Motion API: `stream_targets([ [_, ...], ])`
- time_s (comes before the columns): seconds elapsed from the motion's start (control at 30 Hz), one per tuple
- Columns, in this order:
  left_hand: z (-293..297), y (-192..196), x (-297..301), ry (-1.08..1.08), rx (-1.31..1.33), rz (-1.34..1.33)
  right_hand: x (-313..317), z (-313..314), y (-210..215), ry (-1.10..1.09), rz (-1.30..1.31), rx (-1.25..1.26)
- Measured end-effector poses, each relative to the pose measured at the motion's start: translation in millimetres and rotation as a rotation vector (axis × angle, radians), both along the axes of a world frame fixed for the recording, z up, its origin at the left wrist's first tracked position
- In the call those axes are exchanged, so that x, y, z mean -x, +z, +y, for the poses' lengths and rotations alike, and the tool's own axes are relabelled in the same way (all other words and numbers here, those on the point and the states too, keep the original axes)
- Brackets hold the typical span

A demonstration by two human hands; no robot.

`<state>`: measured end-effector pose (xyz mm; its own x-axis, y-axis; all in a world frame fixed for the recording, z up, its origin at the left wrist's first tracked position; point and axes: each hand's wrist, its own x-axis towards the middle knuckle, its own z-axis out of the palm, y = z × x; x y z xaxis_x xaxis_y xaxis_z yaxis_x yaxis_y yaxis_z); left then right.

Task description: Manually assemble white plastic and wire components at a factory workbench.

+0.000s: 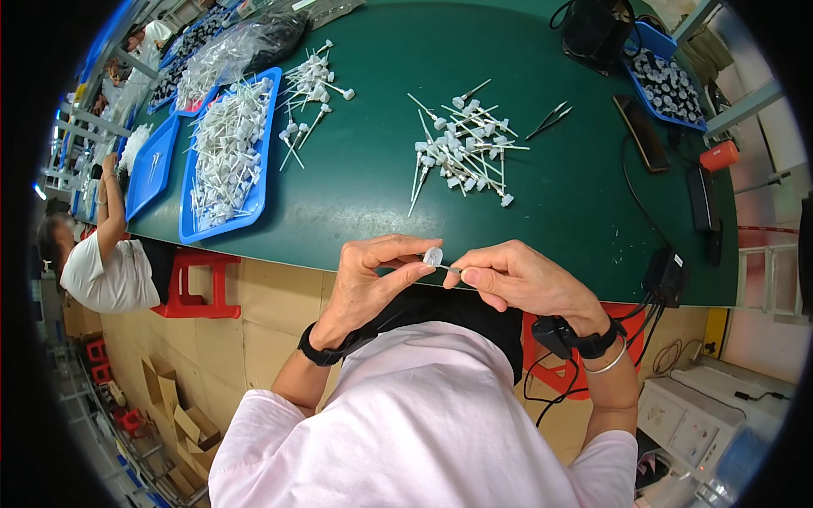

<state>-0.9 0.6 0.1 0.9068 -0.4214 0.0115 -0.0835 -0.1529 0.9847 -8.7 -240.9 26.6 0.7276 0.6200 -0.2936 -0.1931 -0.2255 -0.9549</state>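
Just off the table's near edge, my left hand point(381, 269) pinches a small whitish plastic part with a round disc-like head point(433, 256) between thumb and fingertips. My right hand point(523, 279) is closed on a thin grey stem point(448, 268) that runs to this head; whether the stem belongs to the part or is a separate tool I cannot tell. Beyond my hands lies a loose pile of white-headed parts with thin stems point(470, 152). A blue tray point(269, 157) to the left is heaped with similar parts, and a smaller cluster point(315, 80) lies beside it.
Tweezers point(549, 121) and a phone point(641, 133) lie toward the right, near a blue tray of dark and clear parts point(669, 89). Cables run from a black box point(665, 275) at the right edge. A person point(110, 271) works at the far left near a red stool point(201, 284).
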Motion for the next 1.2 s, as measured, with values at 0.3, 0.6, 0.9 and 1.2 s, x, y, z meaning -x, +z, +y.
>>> stream_targets([
  [0.3, 0, -1, 0, -0.01, 0.014, 0.004, 1, -1, 0, -0.015, -0.016, 0.019],
  [0.6, 0, -2, 0, -0.017, 0.032, 0.057, 7, 3, 12, -0.086, -0.262, 0.173],
  [0.9, 0, -3, 2, -0.03, 0.057, 0.106, 13, 3, 16, -0.056, -0.735, 0.419],
  [1.2, -1, -2, 3, -0.049, 0.046, 0.145, 22, 14, 37, 0.123, -1.118, 0.782],
])
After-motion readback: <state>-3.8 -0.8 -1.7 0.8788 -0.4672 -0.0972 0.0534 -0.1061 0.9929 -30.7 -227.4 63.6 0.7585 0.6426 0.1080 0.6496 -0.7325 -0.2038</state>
